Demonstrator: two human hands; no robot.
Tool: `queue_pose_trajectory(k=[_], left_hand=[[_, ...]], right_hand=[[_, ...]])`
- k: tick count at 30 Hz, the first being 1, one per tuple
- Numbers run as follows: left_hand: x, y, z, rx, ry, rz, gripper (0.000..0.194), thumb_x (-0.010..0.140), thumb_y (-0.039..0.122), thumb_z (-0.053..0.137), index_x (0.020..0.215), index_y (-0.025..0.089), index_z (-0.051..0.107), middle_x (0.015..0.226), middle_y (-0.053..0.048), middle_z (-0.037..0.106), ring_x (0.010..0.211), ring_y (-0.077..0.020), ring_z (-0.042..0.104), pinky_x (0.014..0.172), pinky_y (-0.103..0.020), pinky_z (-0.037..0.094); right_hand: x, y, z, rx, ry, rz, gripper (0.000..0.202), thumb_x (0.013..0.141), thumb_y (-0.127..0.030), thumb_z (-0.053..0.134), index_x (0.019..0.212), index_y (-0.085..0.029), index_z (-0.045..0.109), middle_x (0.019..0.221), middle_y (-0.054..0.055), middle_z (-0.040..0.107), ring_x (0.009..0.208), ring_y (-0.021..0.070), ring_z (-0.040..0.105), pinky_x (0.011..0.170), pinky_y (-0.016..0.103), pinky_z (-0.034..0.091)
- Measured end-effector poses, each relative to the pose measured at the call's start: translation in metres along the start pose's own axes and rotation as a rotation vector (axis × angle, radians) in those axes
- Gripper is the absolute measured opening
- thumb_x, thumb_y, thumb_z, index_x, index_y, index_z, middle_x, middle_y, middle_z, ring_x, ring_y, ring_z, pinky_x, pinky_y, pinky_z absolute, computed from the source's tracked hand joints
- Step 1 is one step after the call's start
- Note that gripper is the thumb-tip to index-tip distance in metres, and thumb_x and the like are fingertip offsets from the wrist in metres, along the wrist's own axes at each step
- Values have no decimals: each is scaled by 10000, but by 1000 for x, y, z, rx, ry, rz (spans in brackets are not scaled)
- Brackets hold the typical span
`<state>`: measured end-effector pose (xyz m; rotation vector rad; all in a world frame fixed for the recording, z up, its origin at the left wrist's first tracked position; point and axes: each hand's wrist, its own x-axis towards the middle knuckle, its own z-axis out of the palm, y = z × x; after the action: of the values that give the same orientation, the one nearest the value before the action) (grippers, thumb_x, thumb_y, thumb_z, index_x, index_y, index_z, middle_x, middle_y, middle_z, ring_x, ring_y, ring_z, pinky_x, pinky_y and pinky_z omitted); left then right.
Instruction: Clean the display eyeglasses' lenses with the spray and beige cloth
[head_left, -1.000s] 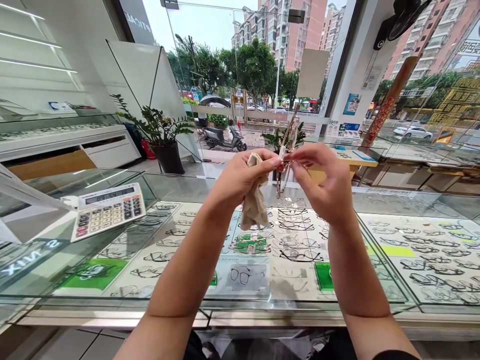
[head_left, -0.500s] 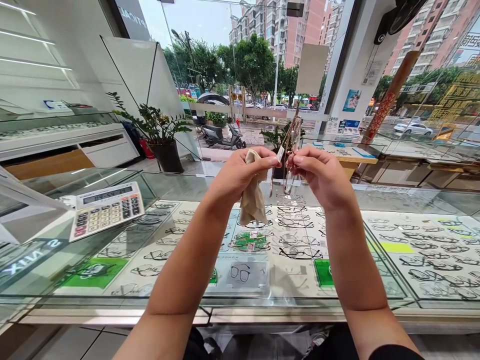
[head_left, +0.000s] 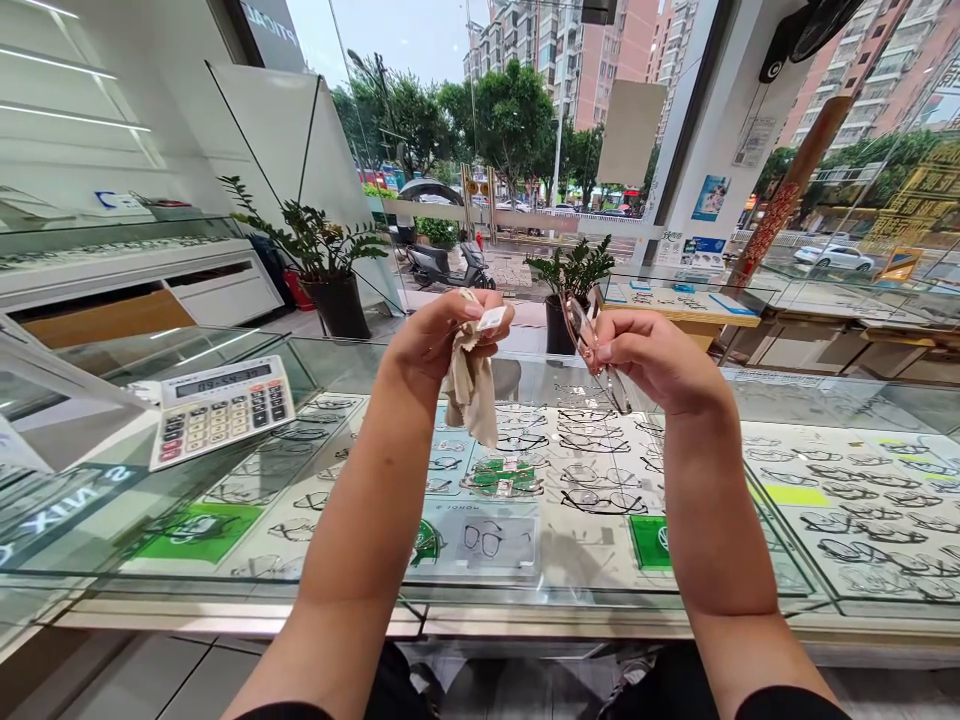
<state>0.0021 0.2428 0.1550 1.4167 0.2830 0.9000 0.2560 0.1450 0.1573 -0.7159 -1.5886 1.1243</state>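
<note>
My left hand (head_left: 450, 335) is closed on a beige cloth (head_left: 472, 390), which hangs down in folds. A small white tag (head_left: 492, 320) shows at its fingertips. To the right, my right hand (head_left: 652, 355) pinches a pair of eyeglasses (head_left: 581, 330) with a thin pinkish frame, held tilted in the air. Both hands are raised over the glass display case (head_left: 517, 590), apart from each other. The far side of the eyeglasses is partly hidden by my right fingers.
Rows of eyeglass frames (head_left: 600, 500) lie under the glass. On the counter at the left stands a calculator (head_left: 225, 405) beside white papers. Potted plants (head_left: 337, 300) stand beyond the case, near the window. A table (head_left: 675, 305) is at the back right.
My hands have moved apart. The left went left with the cloth and the white tag, while the right turned the eyeglasses to a slant and lowered them slightly.
</note>
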Motion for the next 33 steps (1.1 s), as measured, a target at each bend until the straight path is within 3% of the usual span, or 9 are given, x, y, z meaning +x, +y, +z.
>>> queue_pose_trajectory(k=[4, 8, 11, 13, 17, 20, 24, 28, 33], left_hand=[[7, -4, -3, -11, 101, -21, 417, 649, 446, 881, 690, 192, 553, 691, 20, 475, 502, -59, 314, 383, -188, 223], [22, -10, -6, -27, 400, 57, 382, 742, 424, 861, 748, 208, 546, 711, 31, 457, 511, -65, 332, 382, -189, 234], [29, -14, -8, -16, 657, 271, 346, 830, 387, 786, 715, 217, 508, 684, 32, 420, 524, -77, 341, 404, -210, 249], [28, -14, -3, 92, 727, 476, 349, 857, 383, 770, 689, 220, 511, 669, 24, 430, 537, -86, 351, 425, -234, 260], [12, -13, 21, 512, 542, 733, 302, 880, 397, 808, 717, 220, 625, 638, 21, 503, 544, -98, 391, 463, -246, 311], [-1, -14, 43, 829, 301, 730, 103, 913, 301, 793, 971, 219, 771, 704, 24, 598, 549, -90, 420, 494, -232, 328], [-3, -24, 58, 1109, 93, 738, 268, 956, 171, 711, 1209, 223, 780, 822, 10, 685, 646, -109, 554, 642, -242, 457], [5, -36, 57, 1248, 85, 803, 247, 997, 192, 715, 1238, 233, 751, 842, 11, 708, 706, -138, 611, 687, -273, 477], [10, -45, 56, 1349, 194, 920, 113, 1043, 238, 724, 1155, 227, 718, 840, 14, 712, 709, -134, 631, 648, -276, 457]], right_hand=[[1, 1, -2, 105, 61, -8, 130, 783, -202, 846, 690, -244, 765, 795, 4, 722, 740, 143, 621, 690, 301, 497], [-2, -2, -8, 99, 211, -66, 122, 775, -268, 922, 741, -260, 805, 875, 7, 773, 762, 139, 634, 734, 307, 553], [-2, -1, -10, 75, 283, -94, 132, 769, -294, 934, 746, -268, 806, 860, 3, 784, 766, 144, 650, 776, 321, 588], [-2, 0, -11, 87, 317, -99, 139, 775, -313, 927, 757, -277, 794, 872, 0, 799, 807, 161, 689, 820, 339, 610], [0, 1, -11, 82, 340, -101, 158, 802, -337, 907, 777, -293, 757, 988, 2, 842, 1038, 213, 768, 977, 387, 628], [0, 1, -10, 87, 312, -107, 168, 809, -345, 909, 786, -302, 749, 1087, -5, 857, 1196, 233, 765, 1114, 417, 595], [-1, -2, -8, 105, 263, -114, 181, 818, -359, 917, 796, -309, 745, 1214, -14, 857, 1304, 249, 744, 1235, 451, 530], [-2, -5, -5, 87, 241, -104, 231, 797, -396, 934, 793, -306, 720, 1273, -5, 843, 1402, 274, 699, 1256, 472, 517], [-1, -4, -2, 109, 205, -91, 266, 795, -411, 948, 801, -300, 706, 1316, 3, 830, 1428, 269, 684, 1283, 470, 494]])
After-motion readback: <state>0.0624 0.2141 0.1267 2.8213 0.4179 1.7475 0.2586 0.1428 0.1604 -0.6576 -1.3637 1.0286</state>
